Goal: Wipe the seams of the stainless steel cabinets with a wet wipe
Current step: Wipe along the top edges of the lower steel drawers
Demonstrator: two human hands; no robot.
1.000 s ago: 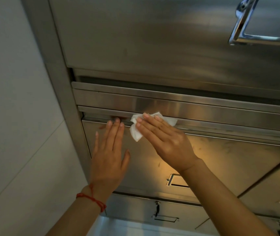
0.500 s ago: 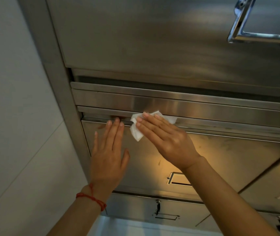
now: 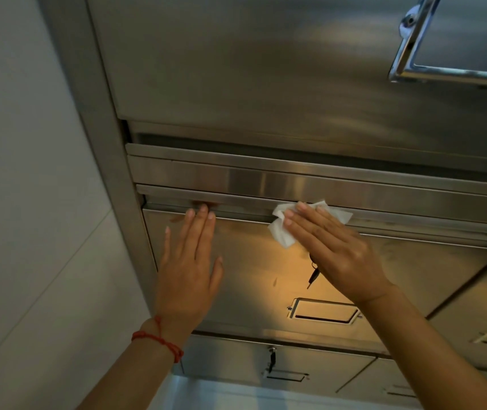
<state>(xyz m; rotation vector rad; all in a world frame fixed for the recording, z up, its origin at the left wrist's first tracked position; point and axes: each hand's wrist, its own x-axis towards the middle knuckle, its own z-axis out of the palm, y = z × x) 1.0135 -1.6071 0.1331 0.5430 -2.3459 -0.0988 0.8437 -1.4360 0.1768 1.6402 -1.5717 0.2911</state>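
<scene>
A stainless steel cabinet [image 3: 265,276] fills the view, with a horizontal seam [image 3: 242,214] running along the top edge of a door. My right hand [image 3: 333,250] presses a crumpled white wet wipe [image 3: 283,235] flat against that seam, fingers straight on top of it. My left hand [image 3: 190,267] lies flat and spread on the door's left part, its fingertips at the seam, holding nothing. A red string bracelet [image 3: 159,340] is on the left wrist.
A key [image 3: 313,276] hangs from a lock just under my right hand. Below it is a recessed handle [image 3: 323,313]. A large chrome handle [image 3: 419,63] sits on the upper door. More doors lie below and to the right. A pale tiled wall [image 3: 29,202] stands at the left.
My right hand has slid the wipe to the right along the seam, opening a gap from my left hand. The hanging key now shows. My left hand has stayed put.
</scene>
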